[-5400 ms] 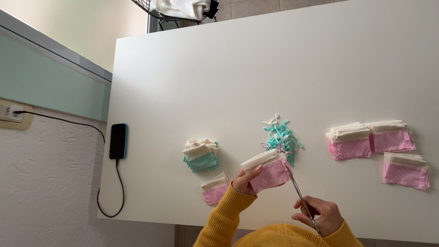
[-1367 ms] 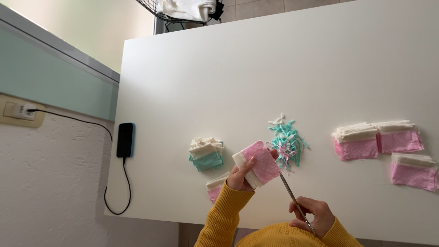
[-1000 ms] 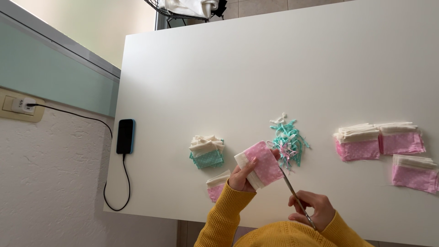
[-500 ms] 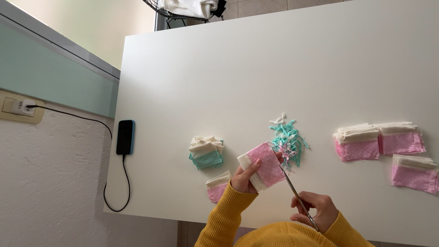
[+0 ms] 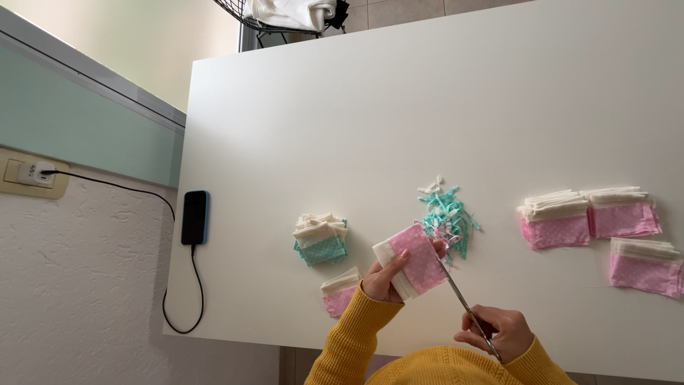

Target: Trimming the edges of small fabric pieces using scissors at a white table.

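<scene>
My left hand [image 5: 385, 276] pinches a small pink dotted fabric piece with a cream strip [image 5: 415, 261], held just above the white table [image 5: 399, 121]. My right hand [image 5: 497, 332] grips a pair of scissors [image 5: 464, 305], whose blades point up-left and meet the right edge of that pink piece. Just beyond the blades lies a heap of teal and white fabric trimmings [image 5: 447, 214]. Both sleeves are mustard yellow knit.
A teal-and-cream fabric stack [image 5: 320, 238] and a small pink-and-cream stack [image 5: 340, 291] lie left of my hands. Three pink stacks [image 5: 591, 217] sit at the right. A dark phone [image 5: 194, 217] charges at the table's left edge, its cable running to a wall socket [image 5: 31, 175]. A wire basket [image 5: 288, 14] stands beyond the table.
Over the frames my left hand turned the pink piece and shifted it slightly; the scissors stayed at its right edge, with my right hand moving a little. The stacks did not move.
</scene>
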